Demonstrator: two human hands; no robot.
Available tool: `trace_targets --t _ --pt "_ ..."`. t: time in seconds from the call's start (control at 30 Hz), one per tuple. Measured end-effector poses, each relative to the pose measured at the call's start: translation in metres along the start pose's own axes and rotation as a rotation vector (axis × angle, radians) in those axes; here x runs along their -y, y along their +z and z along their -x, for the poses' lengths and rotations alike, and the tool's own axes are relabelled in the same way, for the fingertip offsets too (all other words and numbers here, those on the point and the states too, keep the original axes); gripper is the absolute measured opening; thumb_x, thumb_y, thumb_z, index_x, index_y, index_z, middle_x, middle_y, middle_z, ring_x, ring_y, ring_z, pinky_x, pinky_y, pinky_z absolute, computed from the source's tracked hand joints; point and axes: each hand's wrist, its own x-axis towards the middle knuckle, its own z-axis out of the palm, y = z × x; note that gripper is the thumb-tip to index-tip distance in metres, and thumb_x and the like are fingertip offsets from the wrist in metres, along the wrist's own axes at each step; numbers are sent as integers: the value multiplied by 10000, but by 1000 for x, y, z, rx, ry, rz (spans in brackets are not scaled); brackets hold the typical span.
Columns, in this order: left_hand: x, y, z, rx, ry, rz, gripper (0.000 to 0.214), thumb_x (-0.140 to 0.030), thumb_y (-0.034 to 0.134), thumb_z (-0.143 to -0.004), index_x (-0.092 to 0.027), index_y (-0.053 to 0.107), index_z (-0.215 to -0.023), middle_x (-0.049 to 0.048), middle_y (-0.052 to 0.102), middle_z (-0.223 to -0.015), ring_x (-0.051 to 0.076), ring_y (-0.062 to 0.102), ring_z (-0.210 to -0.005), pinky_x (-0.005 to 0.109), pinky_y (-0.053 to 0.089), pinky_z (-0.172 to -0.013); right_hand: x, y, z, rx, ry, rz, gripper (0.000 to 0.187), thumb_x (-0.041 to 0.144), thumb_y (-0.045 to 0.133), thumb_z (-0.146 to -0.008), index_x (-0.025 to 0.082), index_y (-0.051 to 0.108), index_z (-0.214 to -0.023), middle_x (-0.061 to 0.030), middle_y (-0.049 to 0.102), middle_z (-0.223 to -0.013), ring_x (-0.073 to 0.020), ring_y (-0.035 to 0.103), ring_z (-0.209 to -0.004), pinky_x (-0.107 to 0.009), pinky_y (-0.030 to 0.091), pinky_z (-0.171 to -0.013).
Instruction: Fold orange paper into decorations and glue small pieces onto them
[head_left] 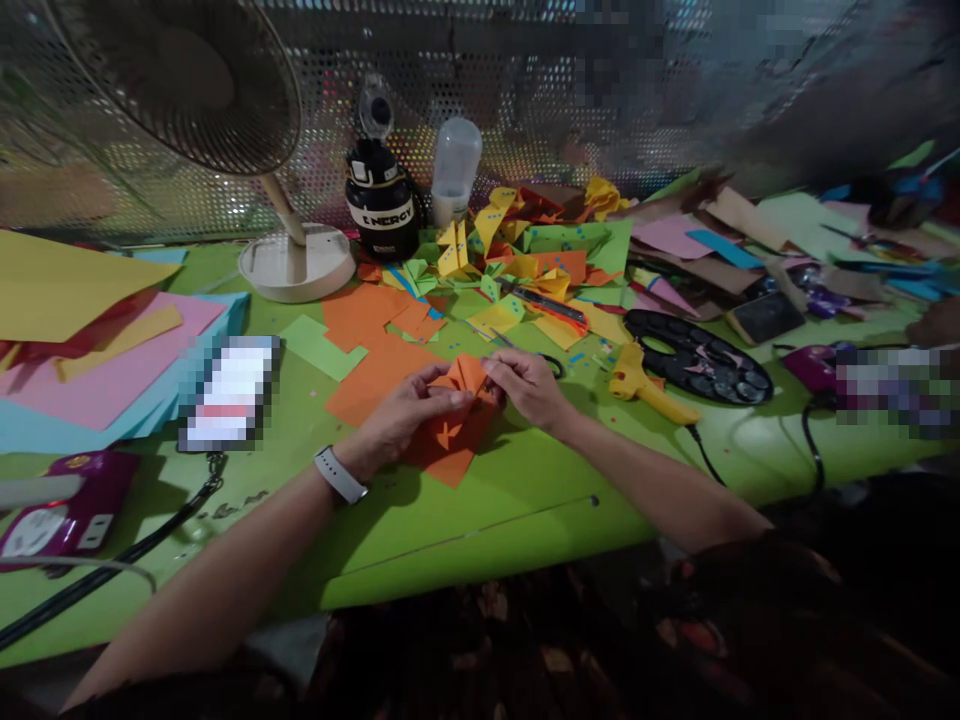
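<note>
Between my two hands is a folded piece of orange paper (468, 373), with creased flaps standing up. My left hand (412, 408) pinches its left side, thumb laid across the front. On the right, my right hand (529, 385) grips the paper's edge between thumb and fingers; some fingertips are hidden behind it. Under the hands lies an orange sheet (456, 460) on the green table (480, 545). More orange paper (367, 385) lies just beyond my left hand. Scissors, partly hidden, show a dark handle (553, 364) behind my right hand.
A yellow glue gun (651, 388) and black palette (701, 358) lie to the right. Folded paper scraps and a utility knife (544, 300) lie ahead. A fan (296, 265), black bottle (381, 215), phone (231, 392) and purple power strip (71, 500) stand or lie leftward.
</note>
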Motion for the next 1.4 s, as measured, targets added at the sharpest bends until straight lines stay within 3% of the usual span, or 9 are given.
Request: trace_targets --t 0.17,0.27,0.47,0.7,0.83,1.0,1.17,1.27,1.4 --pt "-13 -9 -3 -99 -43 78 472 -491 750 -793 -157 676 -1118 46 748 -802 144 679 -615 241 542 -577 -4 -8 -7 -82 6 -62 412 538 561 -906 210 527 -659 54 533 -483 -85 498 -391 -216 403 -401" --pt "-14 -14 -5 -122 -39 10 406 -423 775 -779 -153 699 -1073 23 714 -752 133 651 -591 255 551 -591 -5 -11 -10 -135 -25 -47 416 554 581 -896 214 528 -664 49 543 -496 -89 526 -414 -216 424 -414" --pt "-8 -14 -8 -58 6 -164 354 -280 908 -602 -148 716 -869 27 749 -826 127 689 -708 212 544 -680 -9 -14 -10 -166 -113 -11 378 546 543 -929 222 551 -735 25 598 -619 -95 569 -490 -231 442 -470" --pt "-5 -14 -9 -61 88 -141 367 -283 885 -646 -155 714 -944 33 764 -886 119 698 -724 211 551 -704 -7 -6 -9 24 -50 -120 259 456 543 -897 206 593 -945 -20 643 -877 -136 617 -744 -266 463 -644" --pt "5 -12 -10 9 92 -158 370 -328 879 -666 -155 706 -944 39 768 -893 135 715 -765 239 550 -754 -8 2 -11 -93 -124 14 271 455 578 -890 211 534 -782 19 509 -747 -126 505 -714 -269 435 -694" --pt "4 -11 -8 30 134 -223 433 -397 866 -679 -160 698 -1001 81 772 -964 192 730 -904 336 541 -895 -4 -8 -15 -221 -213 197 236 424 479 -974 218 549 -880 19 525 -716 -131 503 -639 -273 421 -632" --pt "-8 -14 -7 -225 276 -194 488 -629 667 -804 -142 672 -836 87 747 -834 200 719 -783 321 552 -754 -3 -19 -14 -159 -526 868 257 274 467 -997 186 694 -1079 -84 714 -930 -214 632 -870 -393 470 -876" --pt "-9 -16 -9 -173 278 -118 546 -690 601 -818 -148 668 -822 80 736 -820 214 717 -801 343 550 -788 -4 -16 -12 -162 -672 1093 259 211 494 -986 206 716 -1119 -82 729 -954 -218 633 -892 -451 439 -985" --pt "-4 -18 -9 -133 344 -140 365 -502 794 -742 -167 662 -802 20 721 -784 174 703 -807 316 514 -872 -5 -10 -10 -117 -701 1143 289 151 515 -958 252 704 -1152 -74 721 -1075 -217 628 -957 -482 403 -1059"
